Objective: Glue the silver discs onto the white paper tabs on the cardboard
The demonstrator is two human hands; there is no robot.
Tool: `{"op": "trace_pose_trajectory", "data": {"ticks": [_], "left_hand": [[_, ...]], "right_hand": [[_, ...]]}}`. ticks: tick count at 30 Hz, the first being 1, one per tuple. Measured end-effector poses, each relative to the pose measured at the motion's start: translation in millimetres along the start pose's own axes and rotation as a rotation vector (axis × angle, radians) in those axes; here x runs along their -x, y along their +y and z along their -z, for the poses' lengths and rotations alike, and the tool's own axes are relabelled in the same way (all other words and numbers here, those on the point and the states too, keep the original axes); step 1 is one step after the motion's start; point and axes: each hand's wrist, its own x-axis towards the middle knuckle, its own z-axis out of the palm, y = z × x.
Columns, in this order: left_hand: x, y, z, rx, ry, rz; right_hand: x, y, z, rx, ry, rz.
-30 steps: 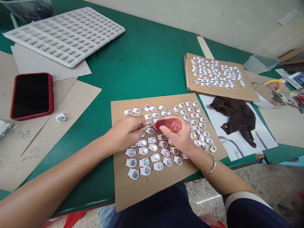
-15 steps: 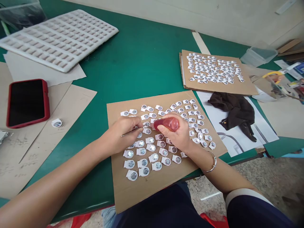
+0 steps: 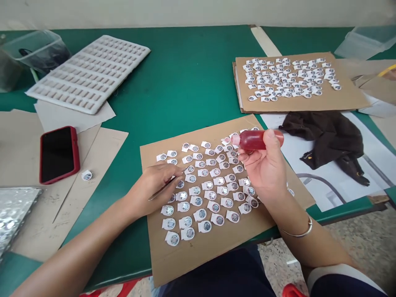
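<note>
My right hand (image 3: 266, 165) is wrapped round a small red squeeze bottle (image 3: 255, 140), holding it on its side above the cardboard sheet (image 3: 176, 264) with the pale nozzle pointing left. In my left hand (image 3: 154, 185) is a slim metal tool, seemingly tweezers (image 3: 163, 187), whose tip reaches the pieces at the middle left of the sheet. Rows of small round metallic pieces on white tabs (image 3: 201, 214) cover the cardboard. My right hand and forearm hide some of those on the right side.
A second cardboard stack (image 3: 346, 95) bears many similar pieces. Dark cloth (image 3: 328, 140) lies on white printed paper (image 3: 328, 194). To the left are a red-cased phone (image 3: 58, 154), a single loose piece (image 3: 87, 175), a white gridded tray (image 3: 93, 74) and a clear bin (image 3: 40, 49).
My right hand has lifted the squeeze bottle away from the pieces near my left hand, moving right and turning the bottle level. My left hand stays nearly in place. The camera view has tilted.
</note>
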Motion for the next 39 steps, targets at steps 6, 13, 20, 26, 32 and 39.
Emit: {"op": "trace_pose_trajectory", "data": {"ticks": [6,13,20,26,32,39], "left_hand": [[2,-1,-0.8,0.04,0.077,0.118],[2,1,-1.5,0.029,0.125,0.184],[-2,11,-1.3,-0.086,0.132,0.214],[-4,14,-3.9,-0.135,0.076,0.155],[-1,10,-6.4,-0.14,0.035,0.052],[1,7,-10.3,-0.08,-0.057,0.055]], "right_hand": [[1,-8,2,-0.087,0.001,-0.051],[3,-11,3,-0.147,-0.058,-0.114],[4,-15,4,-0.176,-0.087,-0.095],[7,-17,3,-0.125,-0.058,-0.091],[10,-13,1,-0.076,-0.073,-0.112],[12,-8,1,-0.079,-0.102,-0.078]]}}
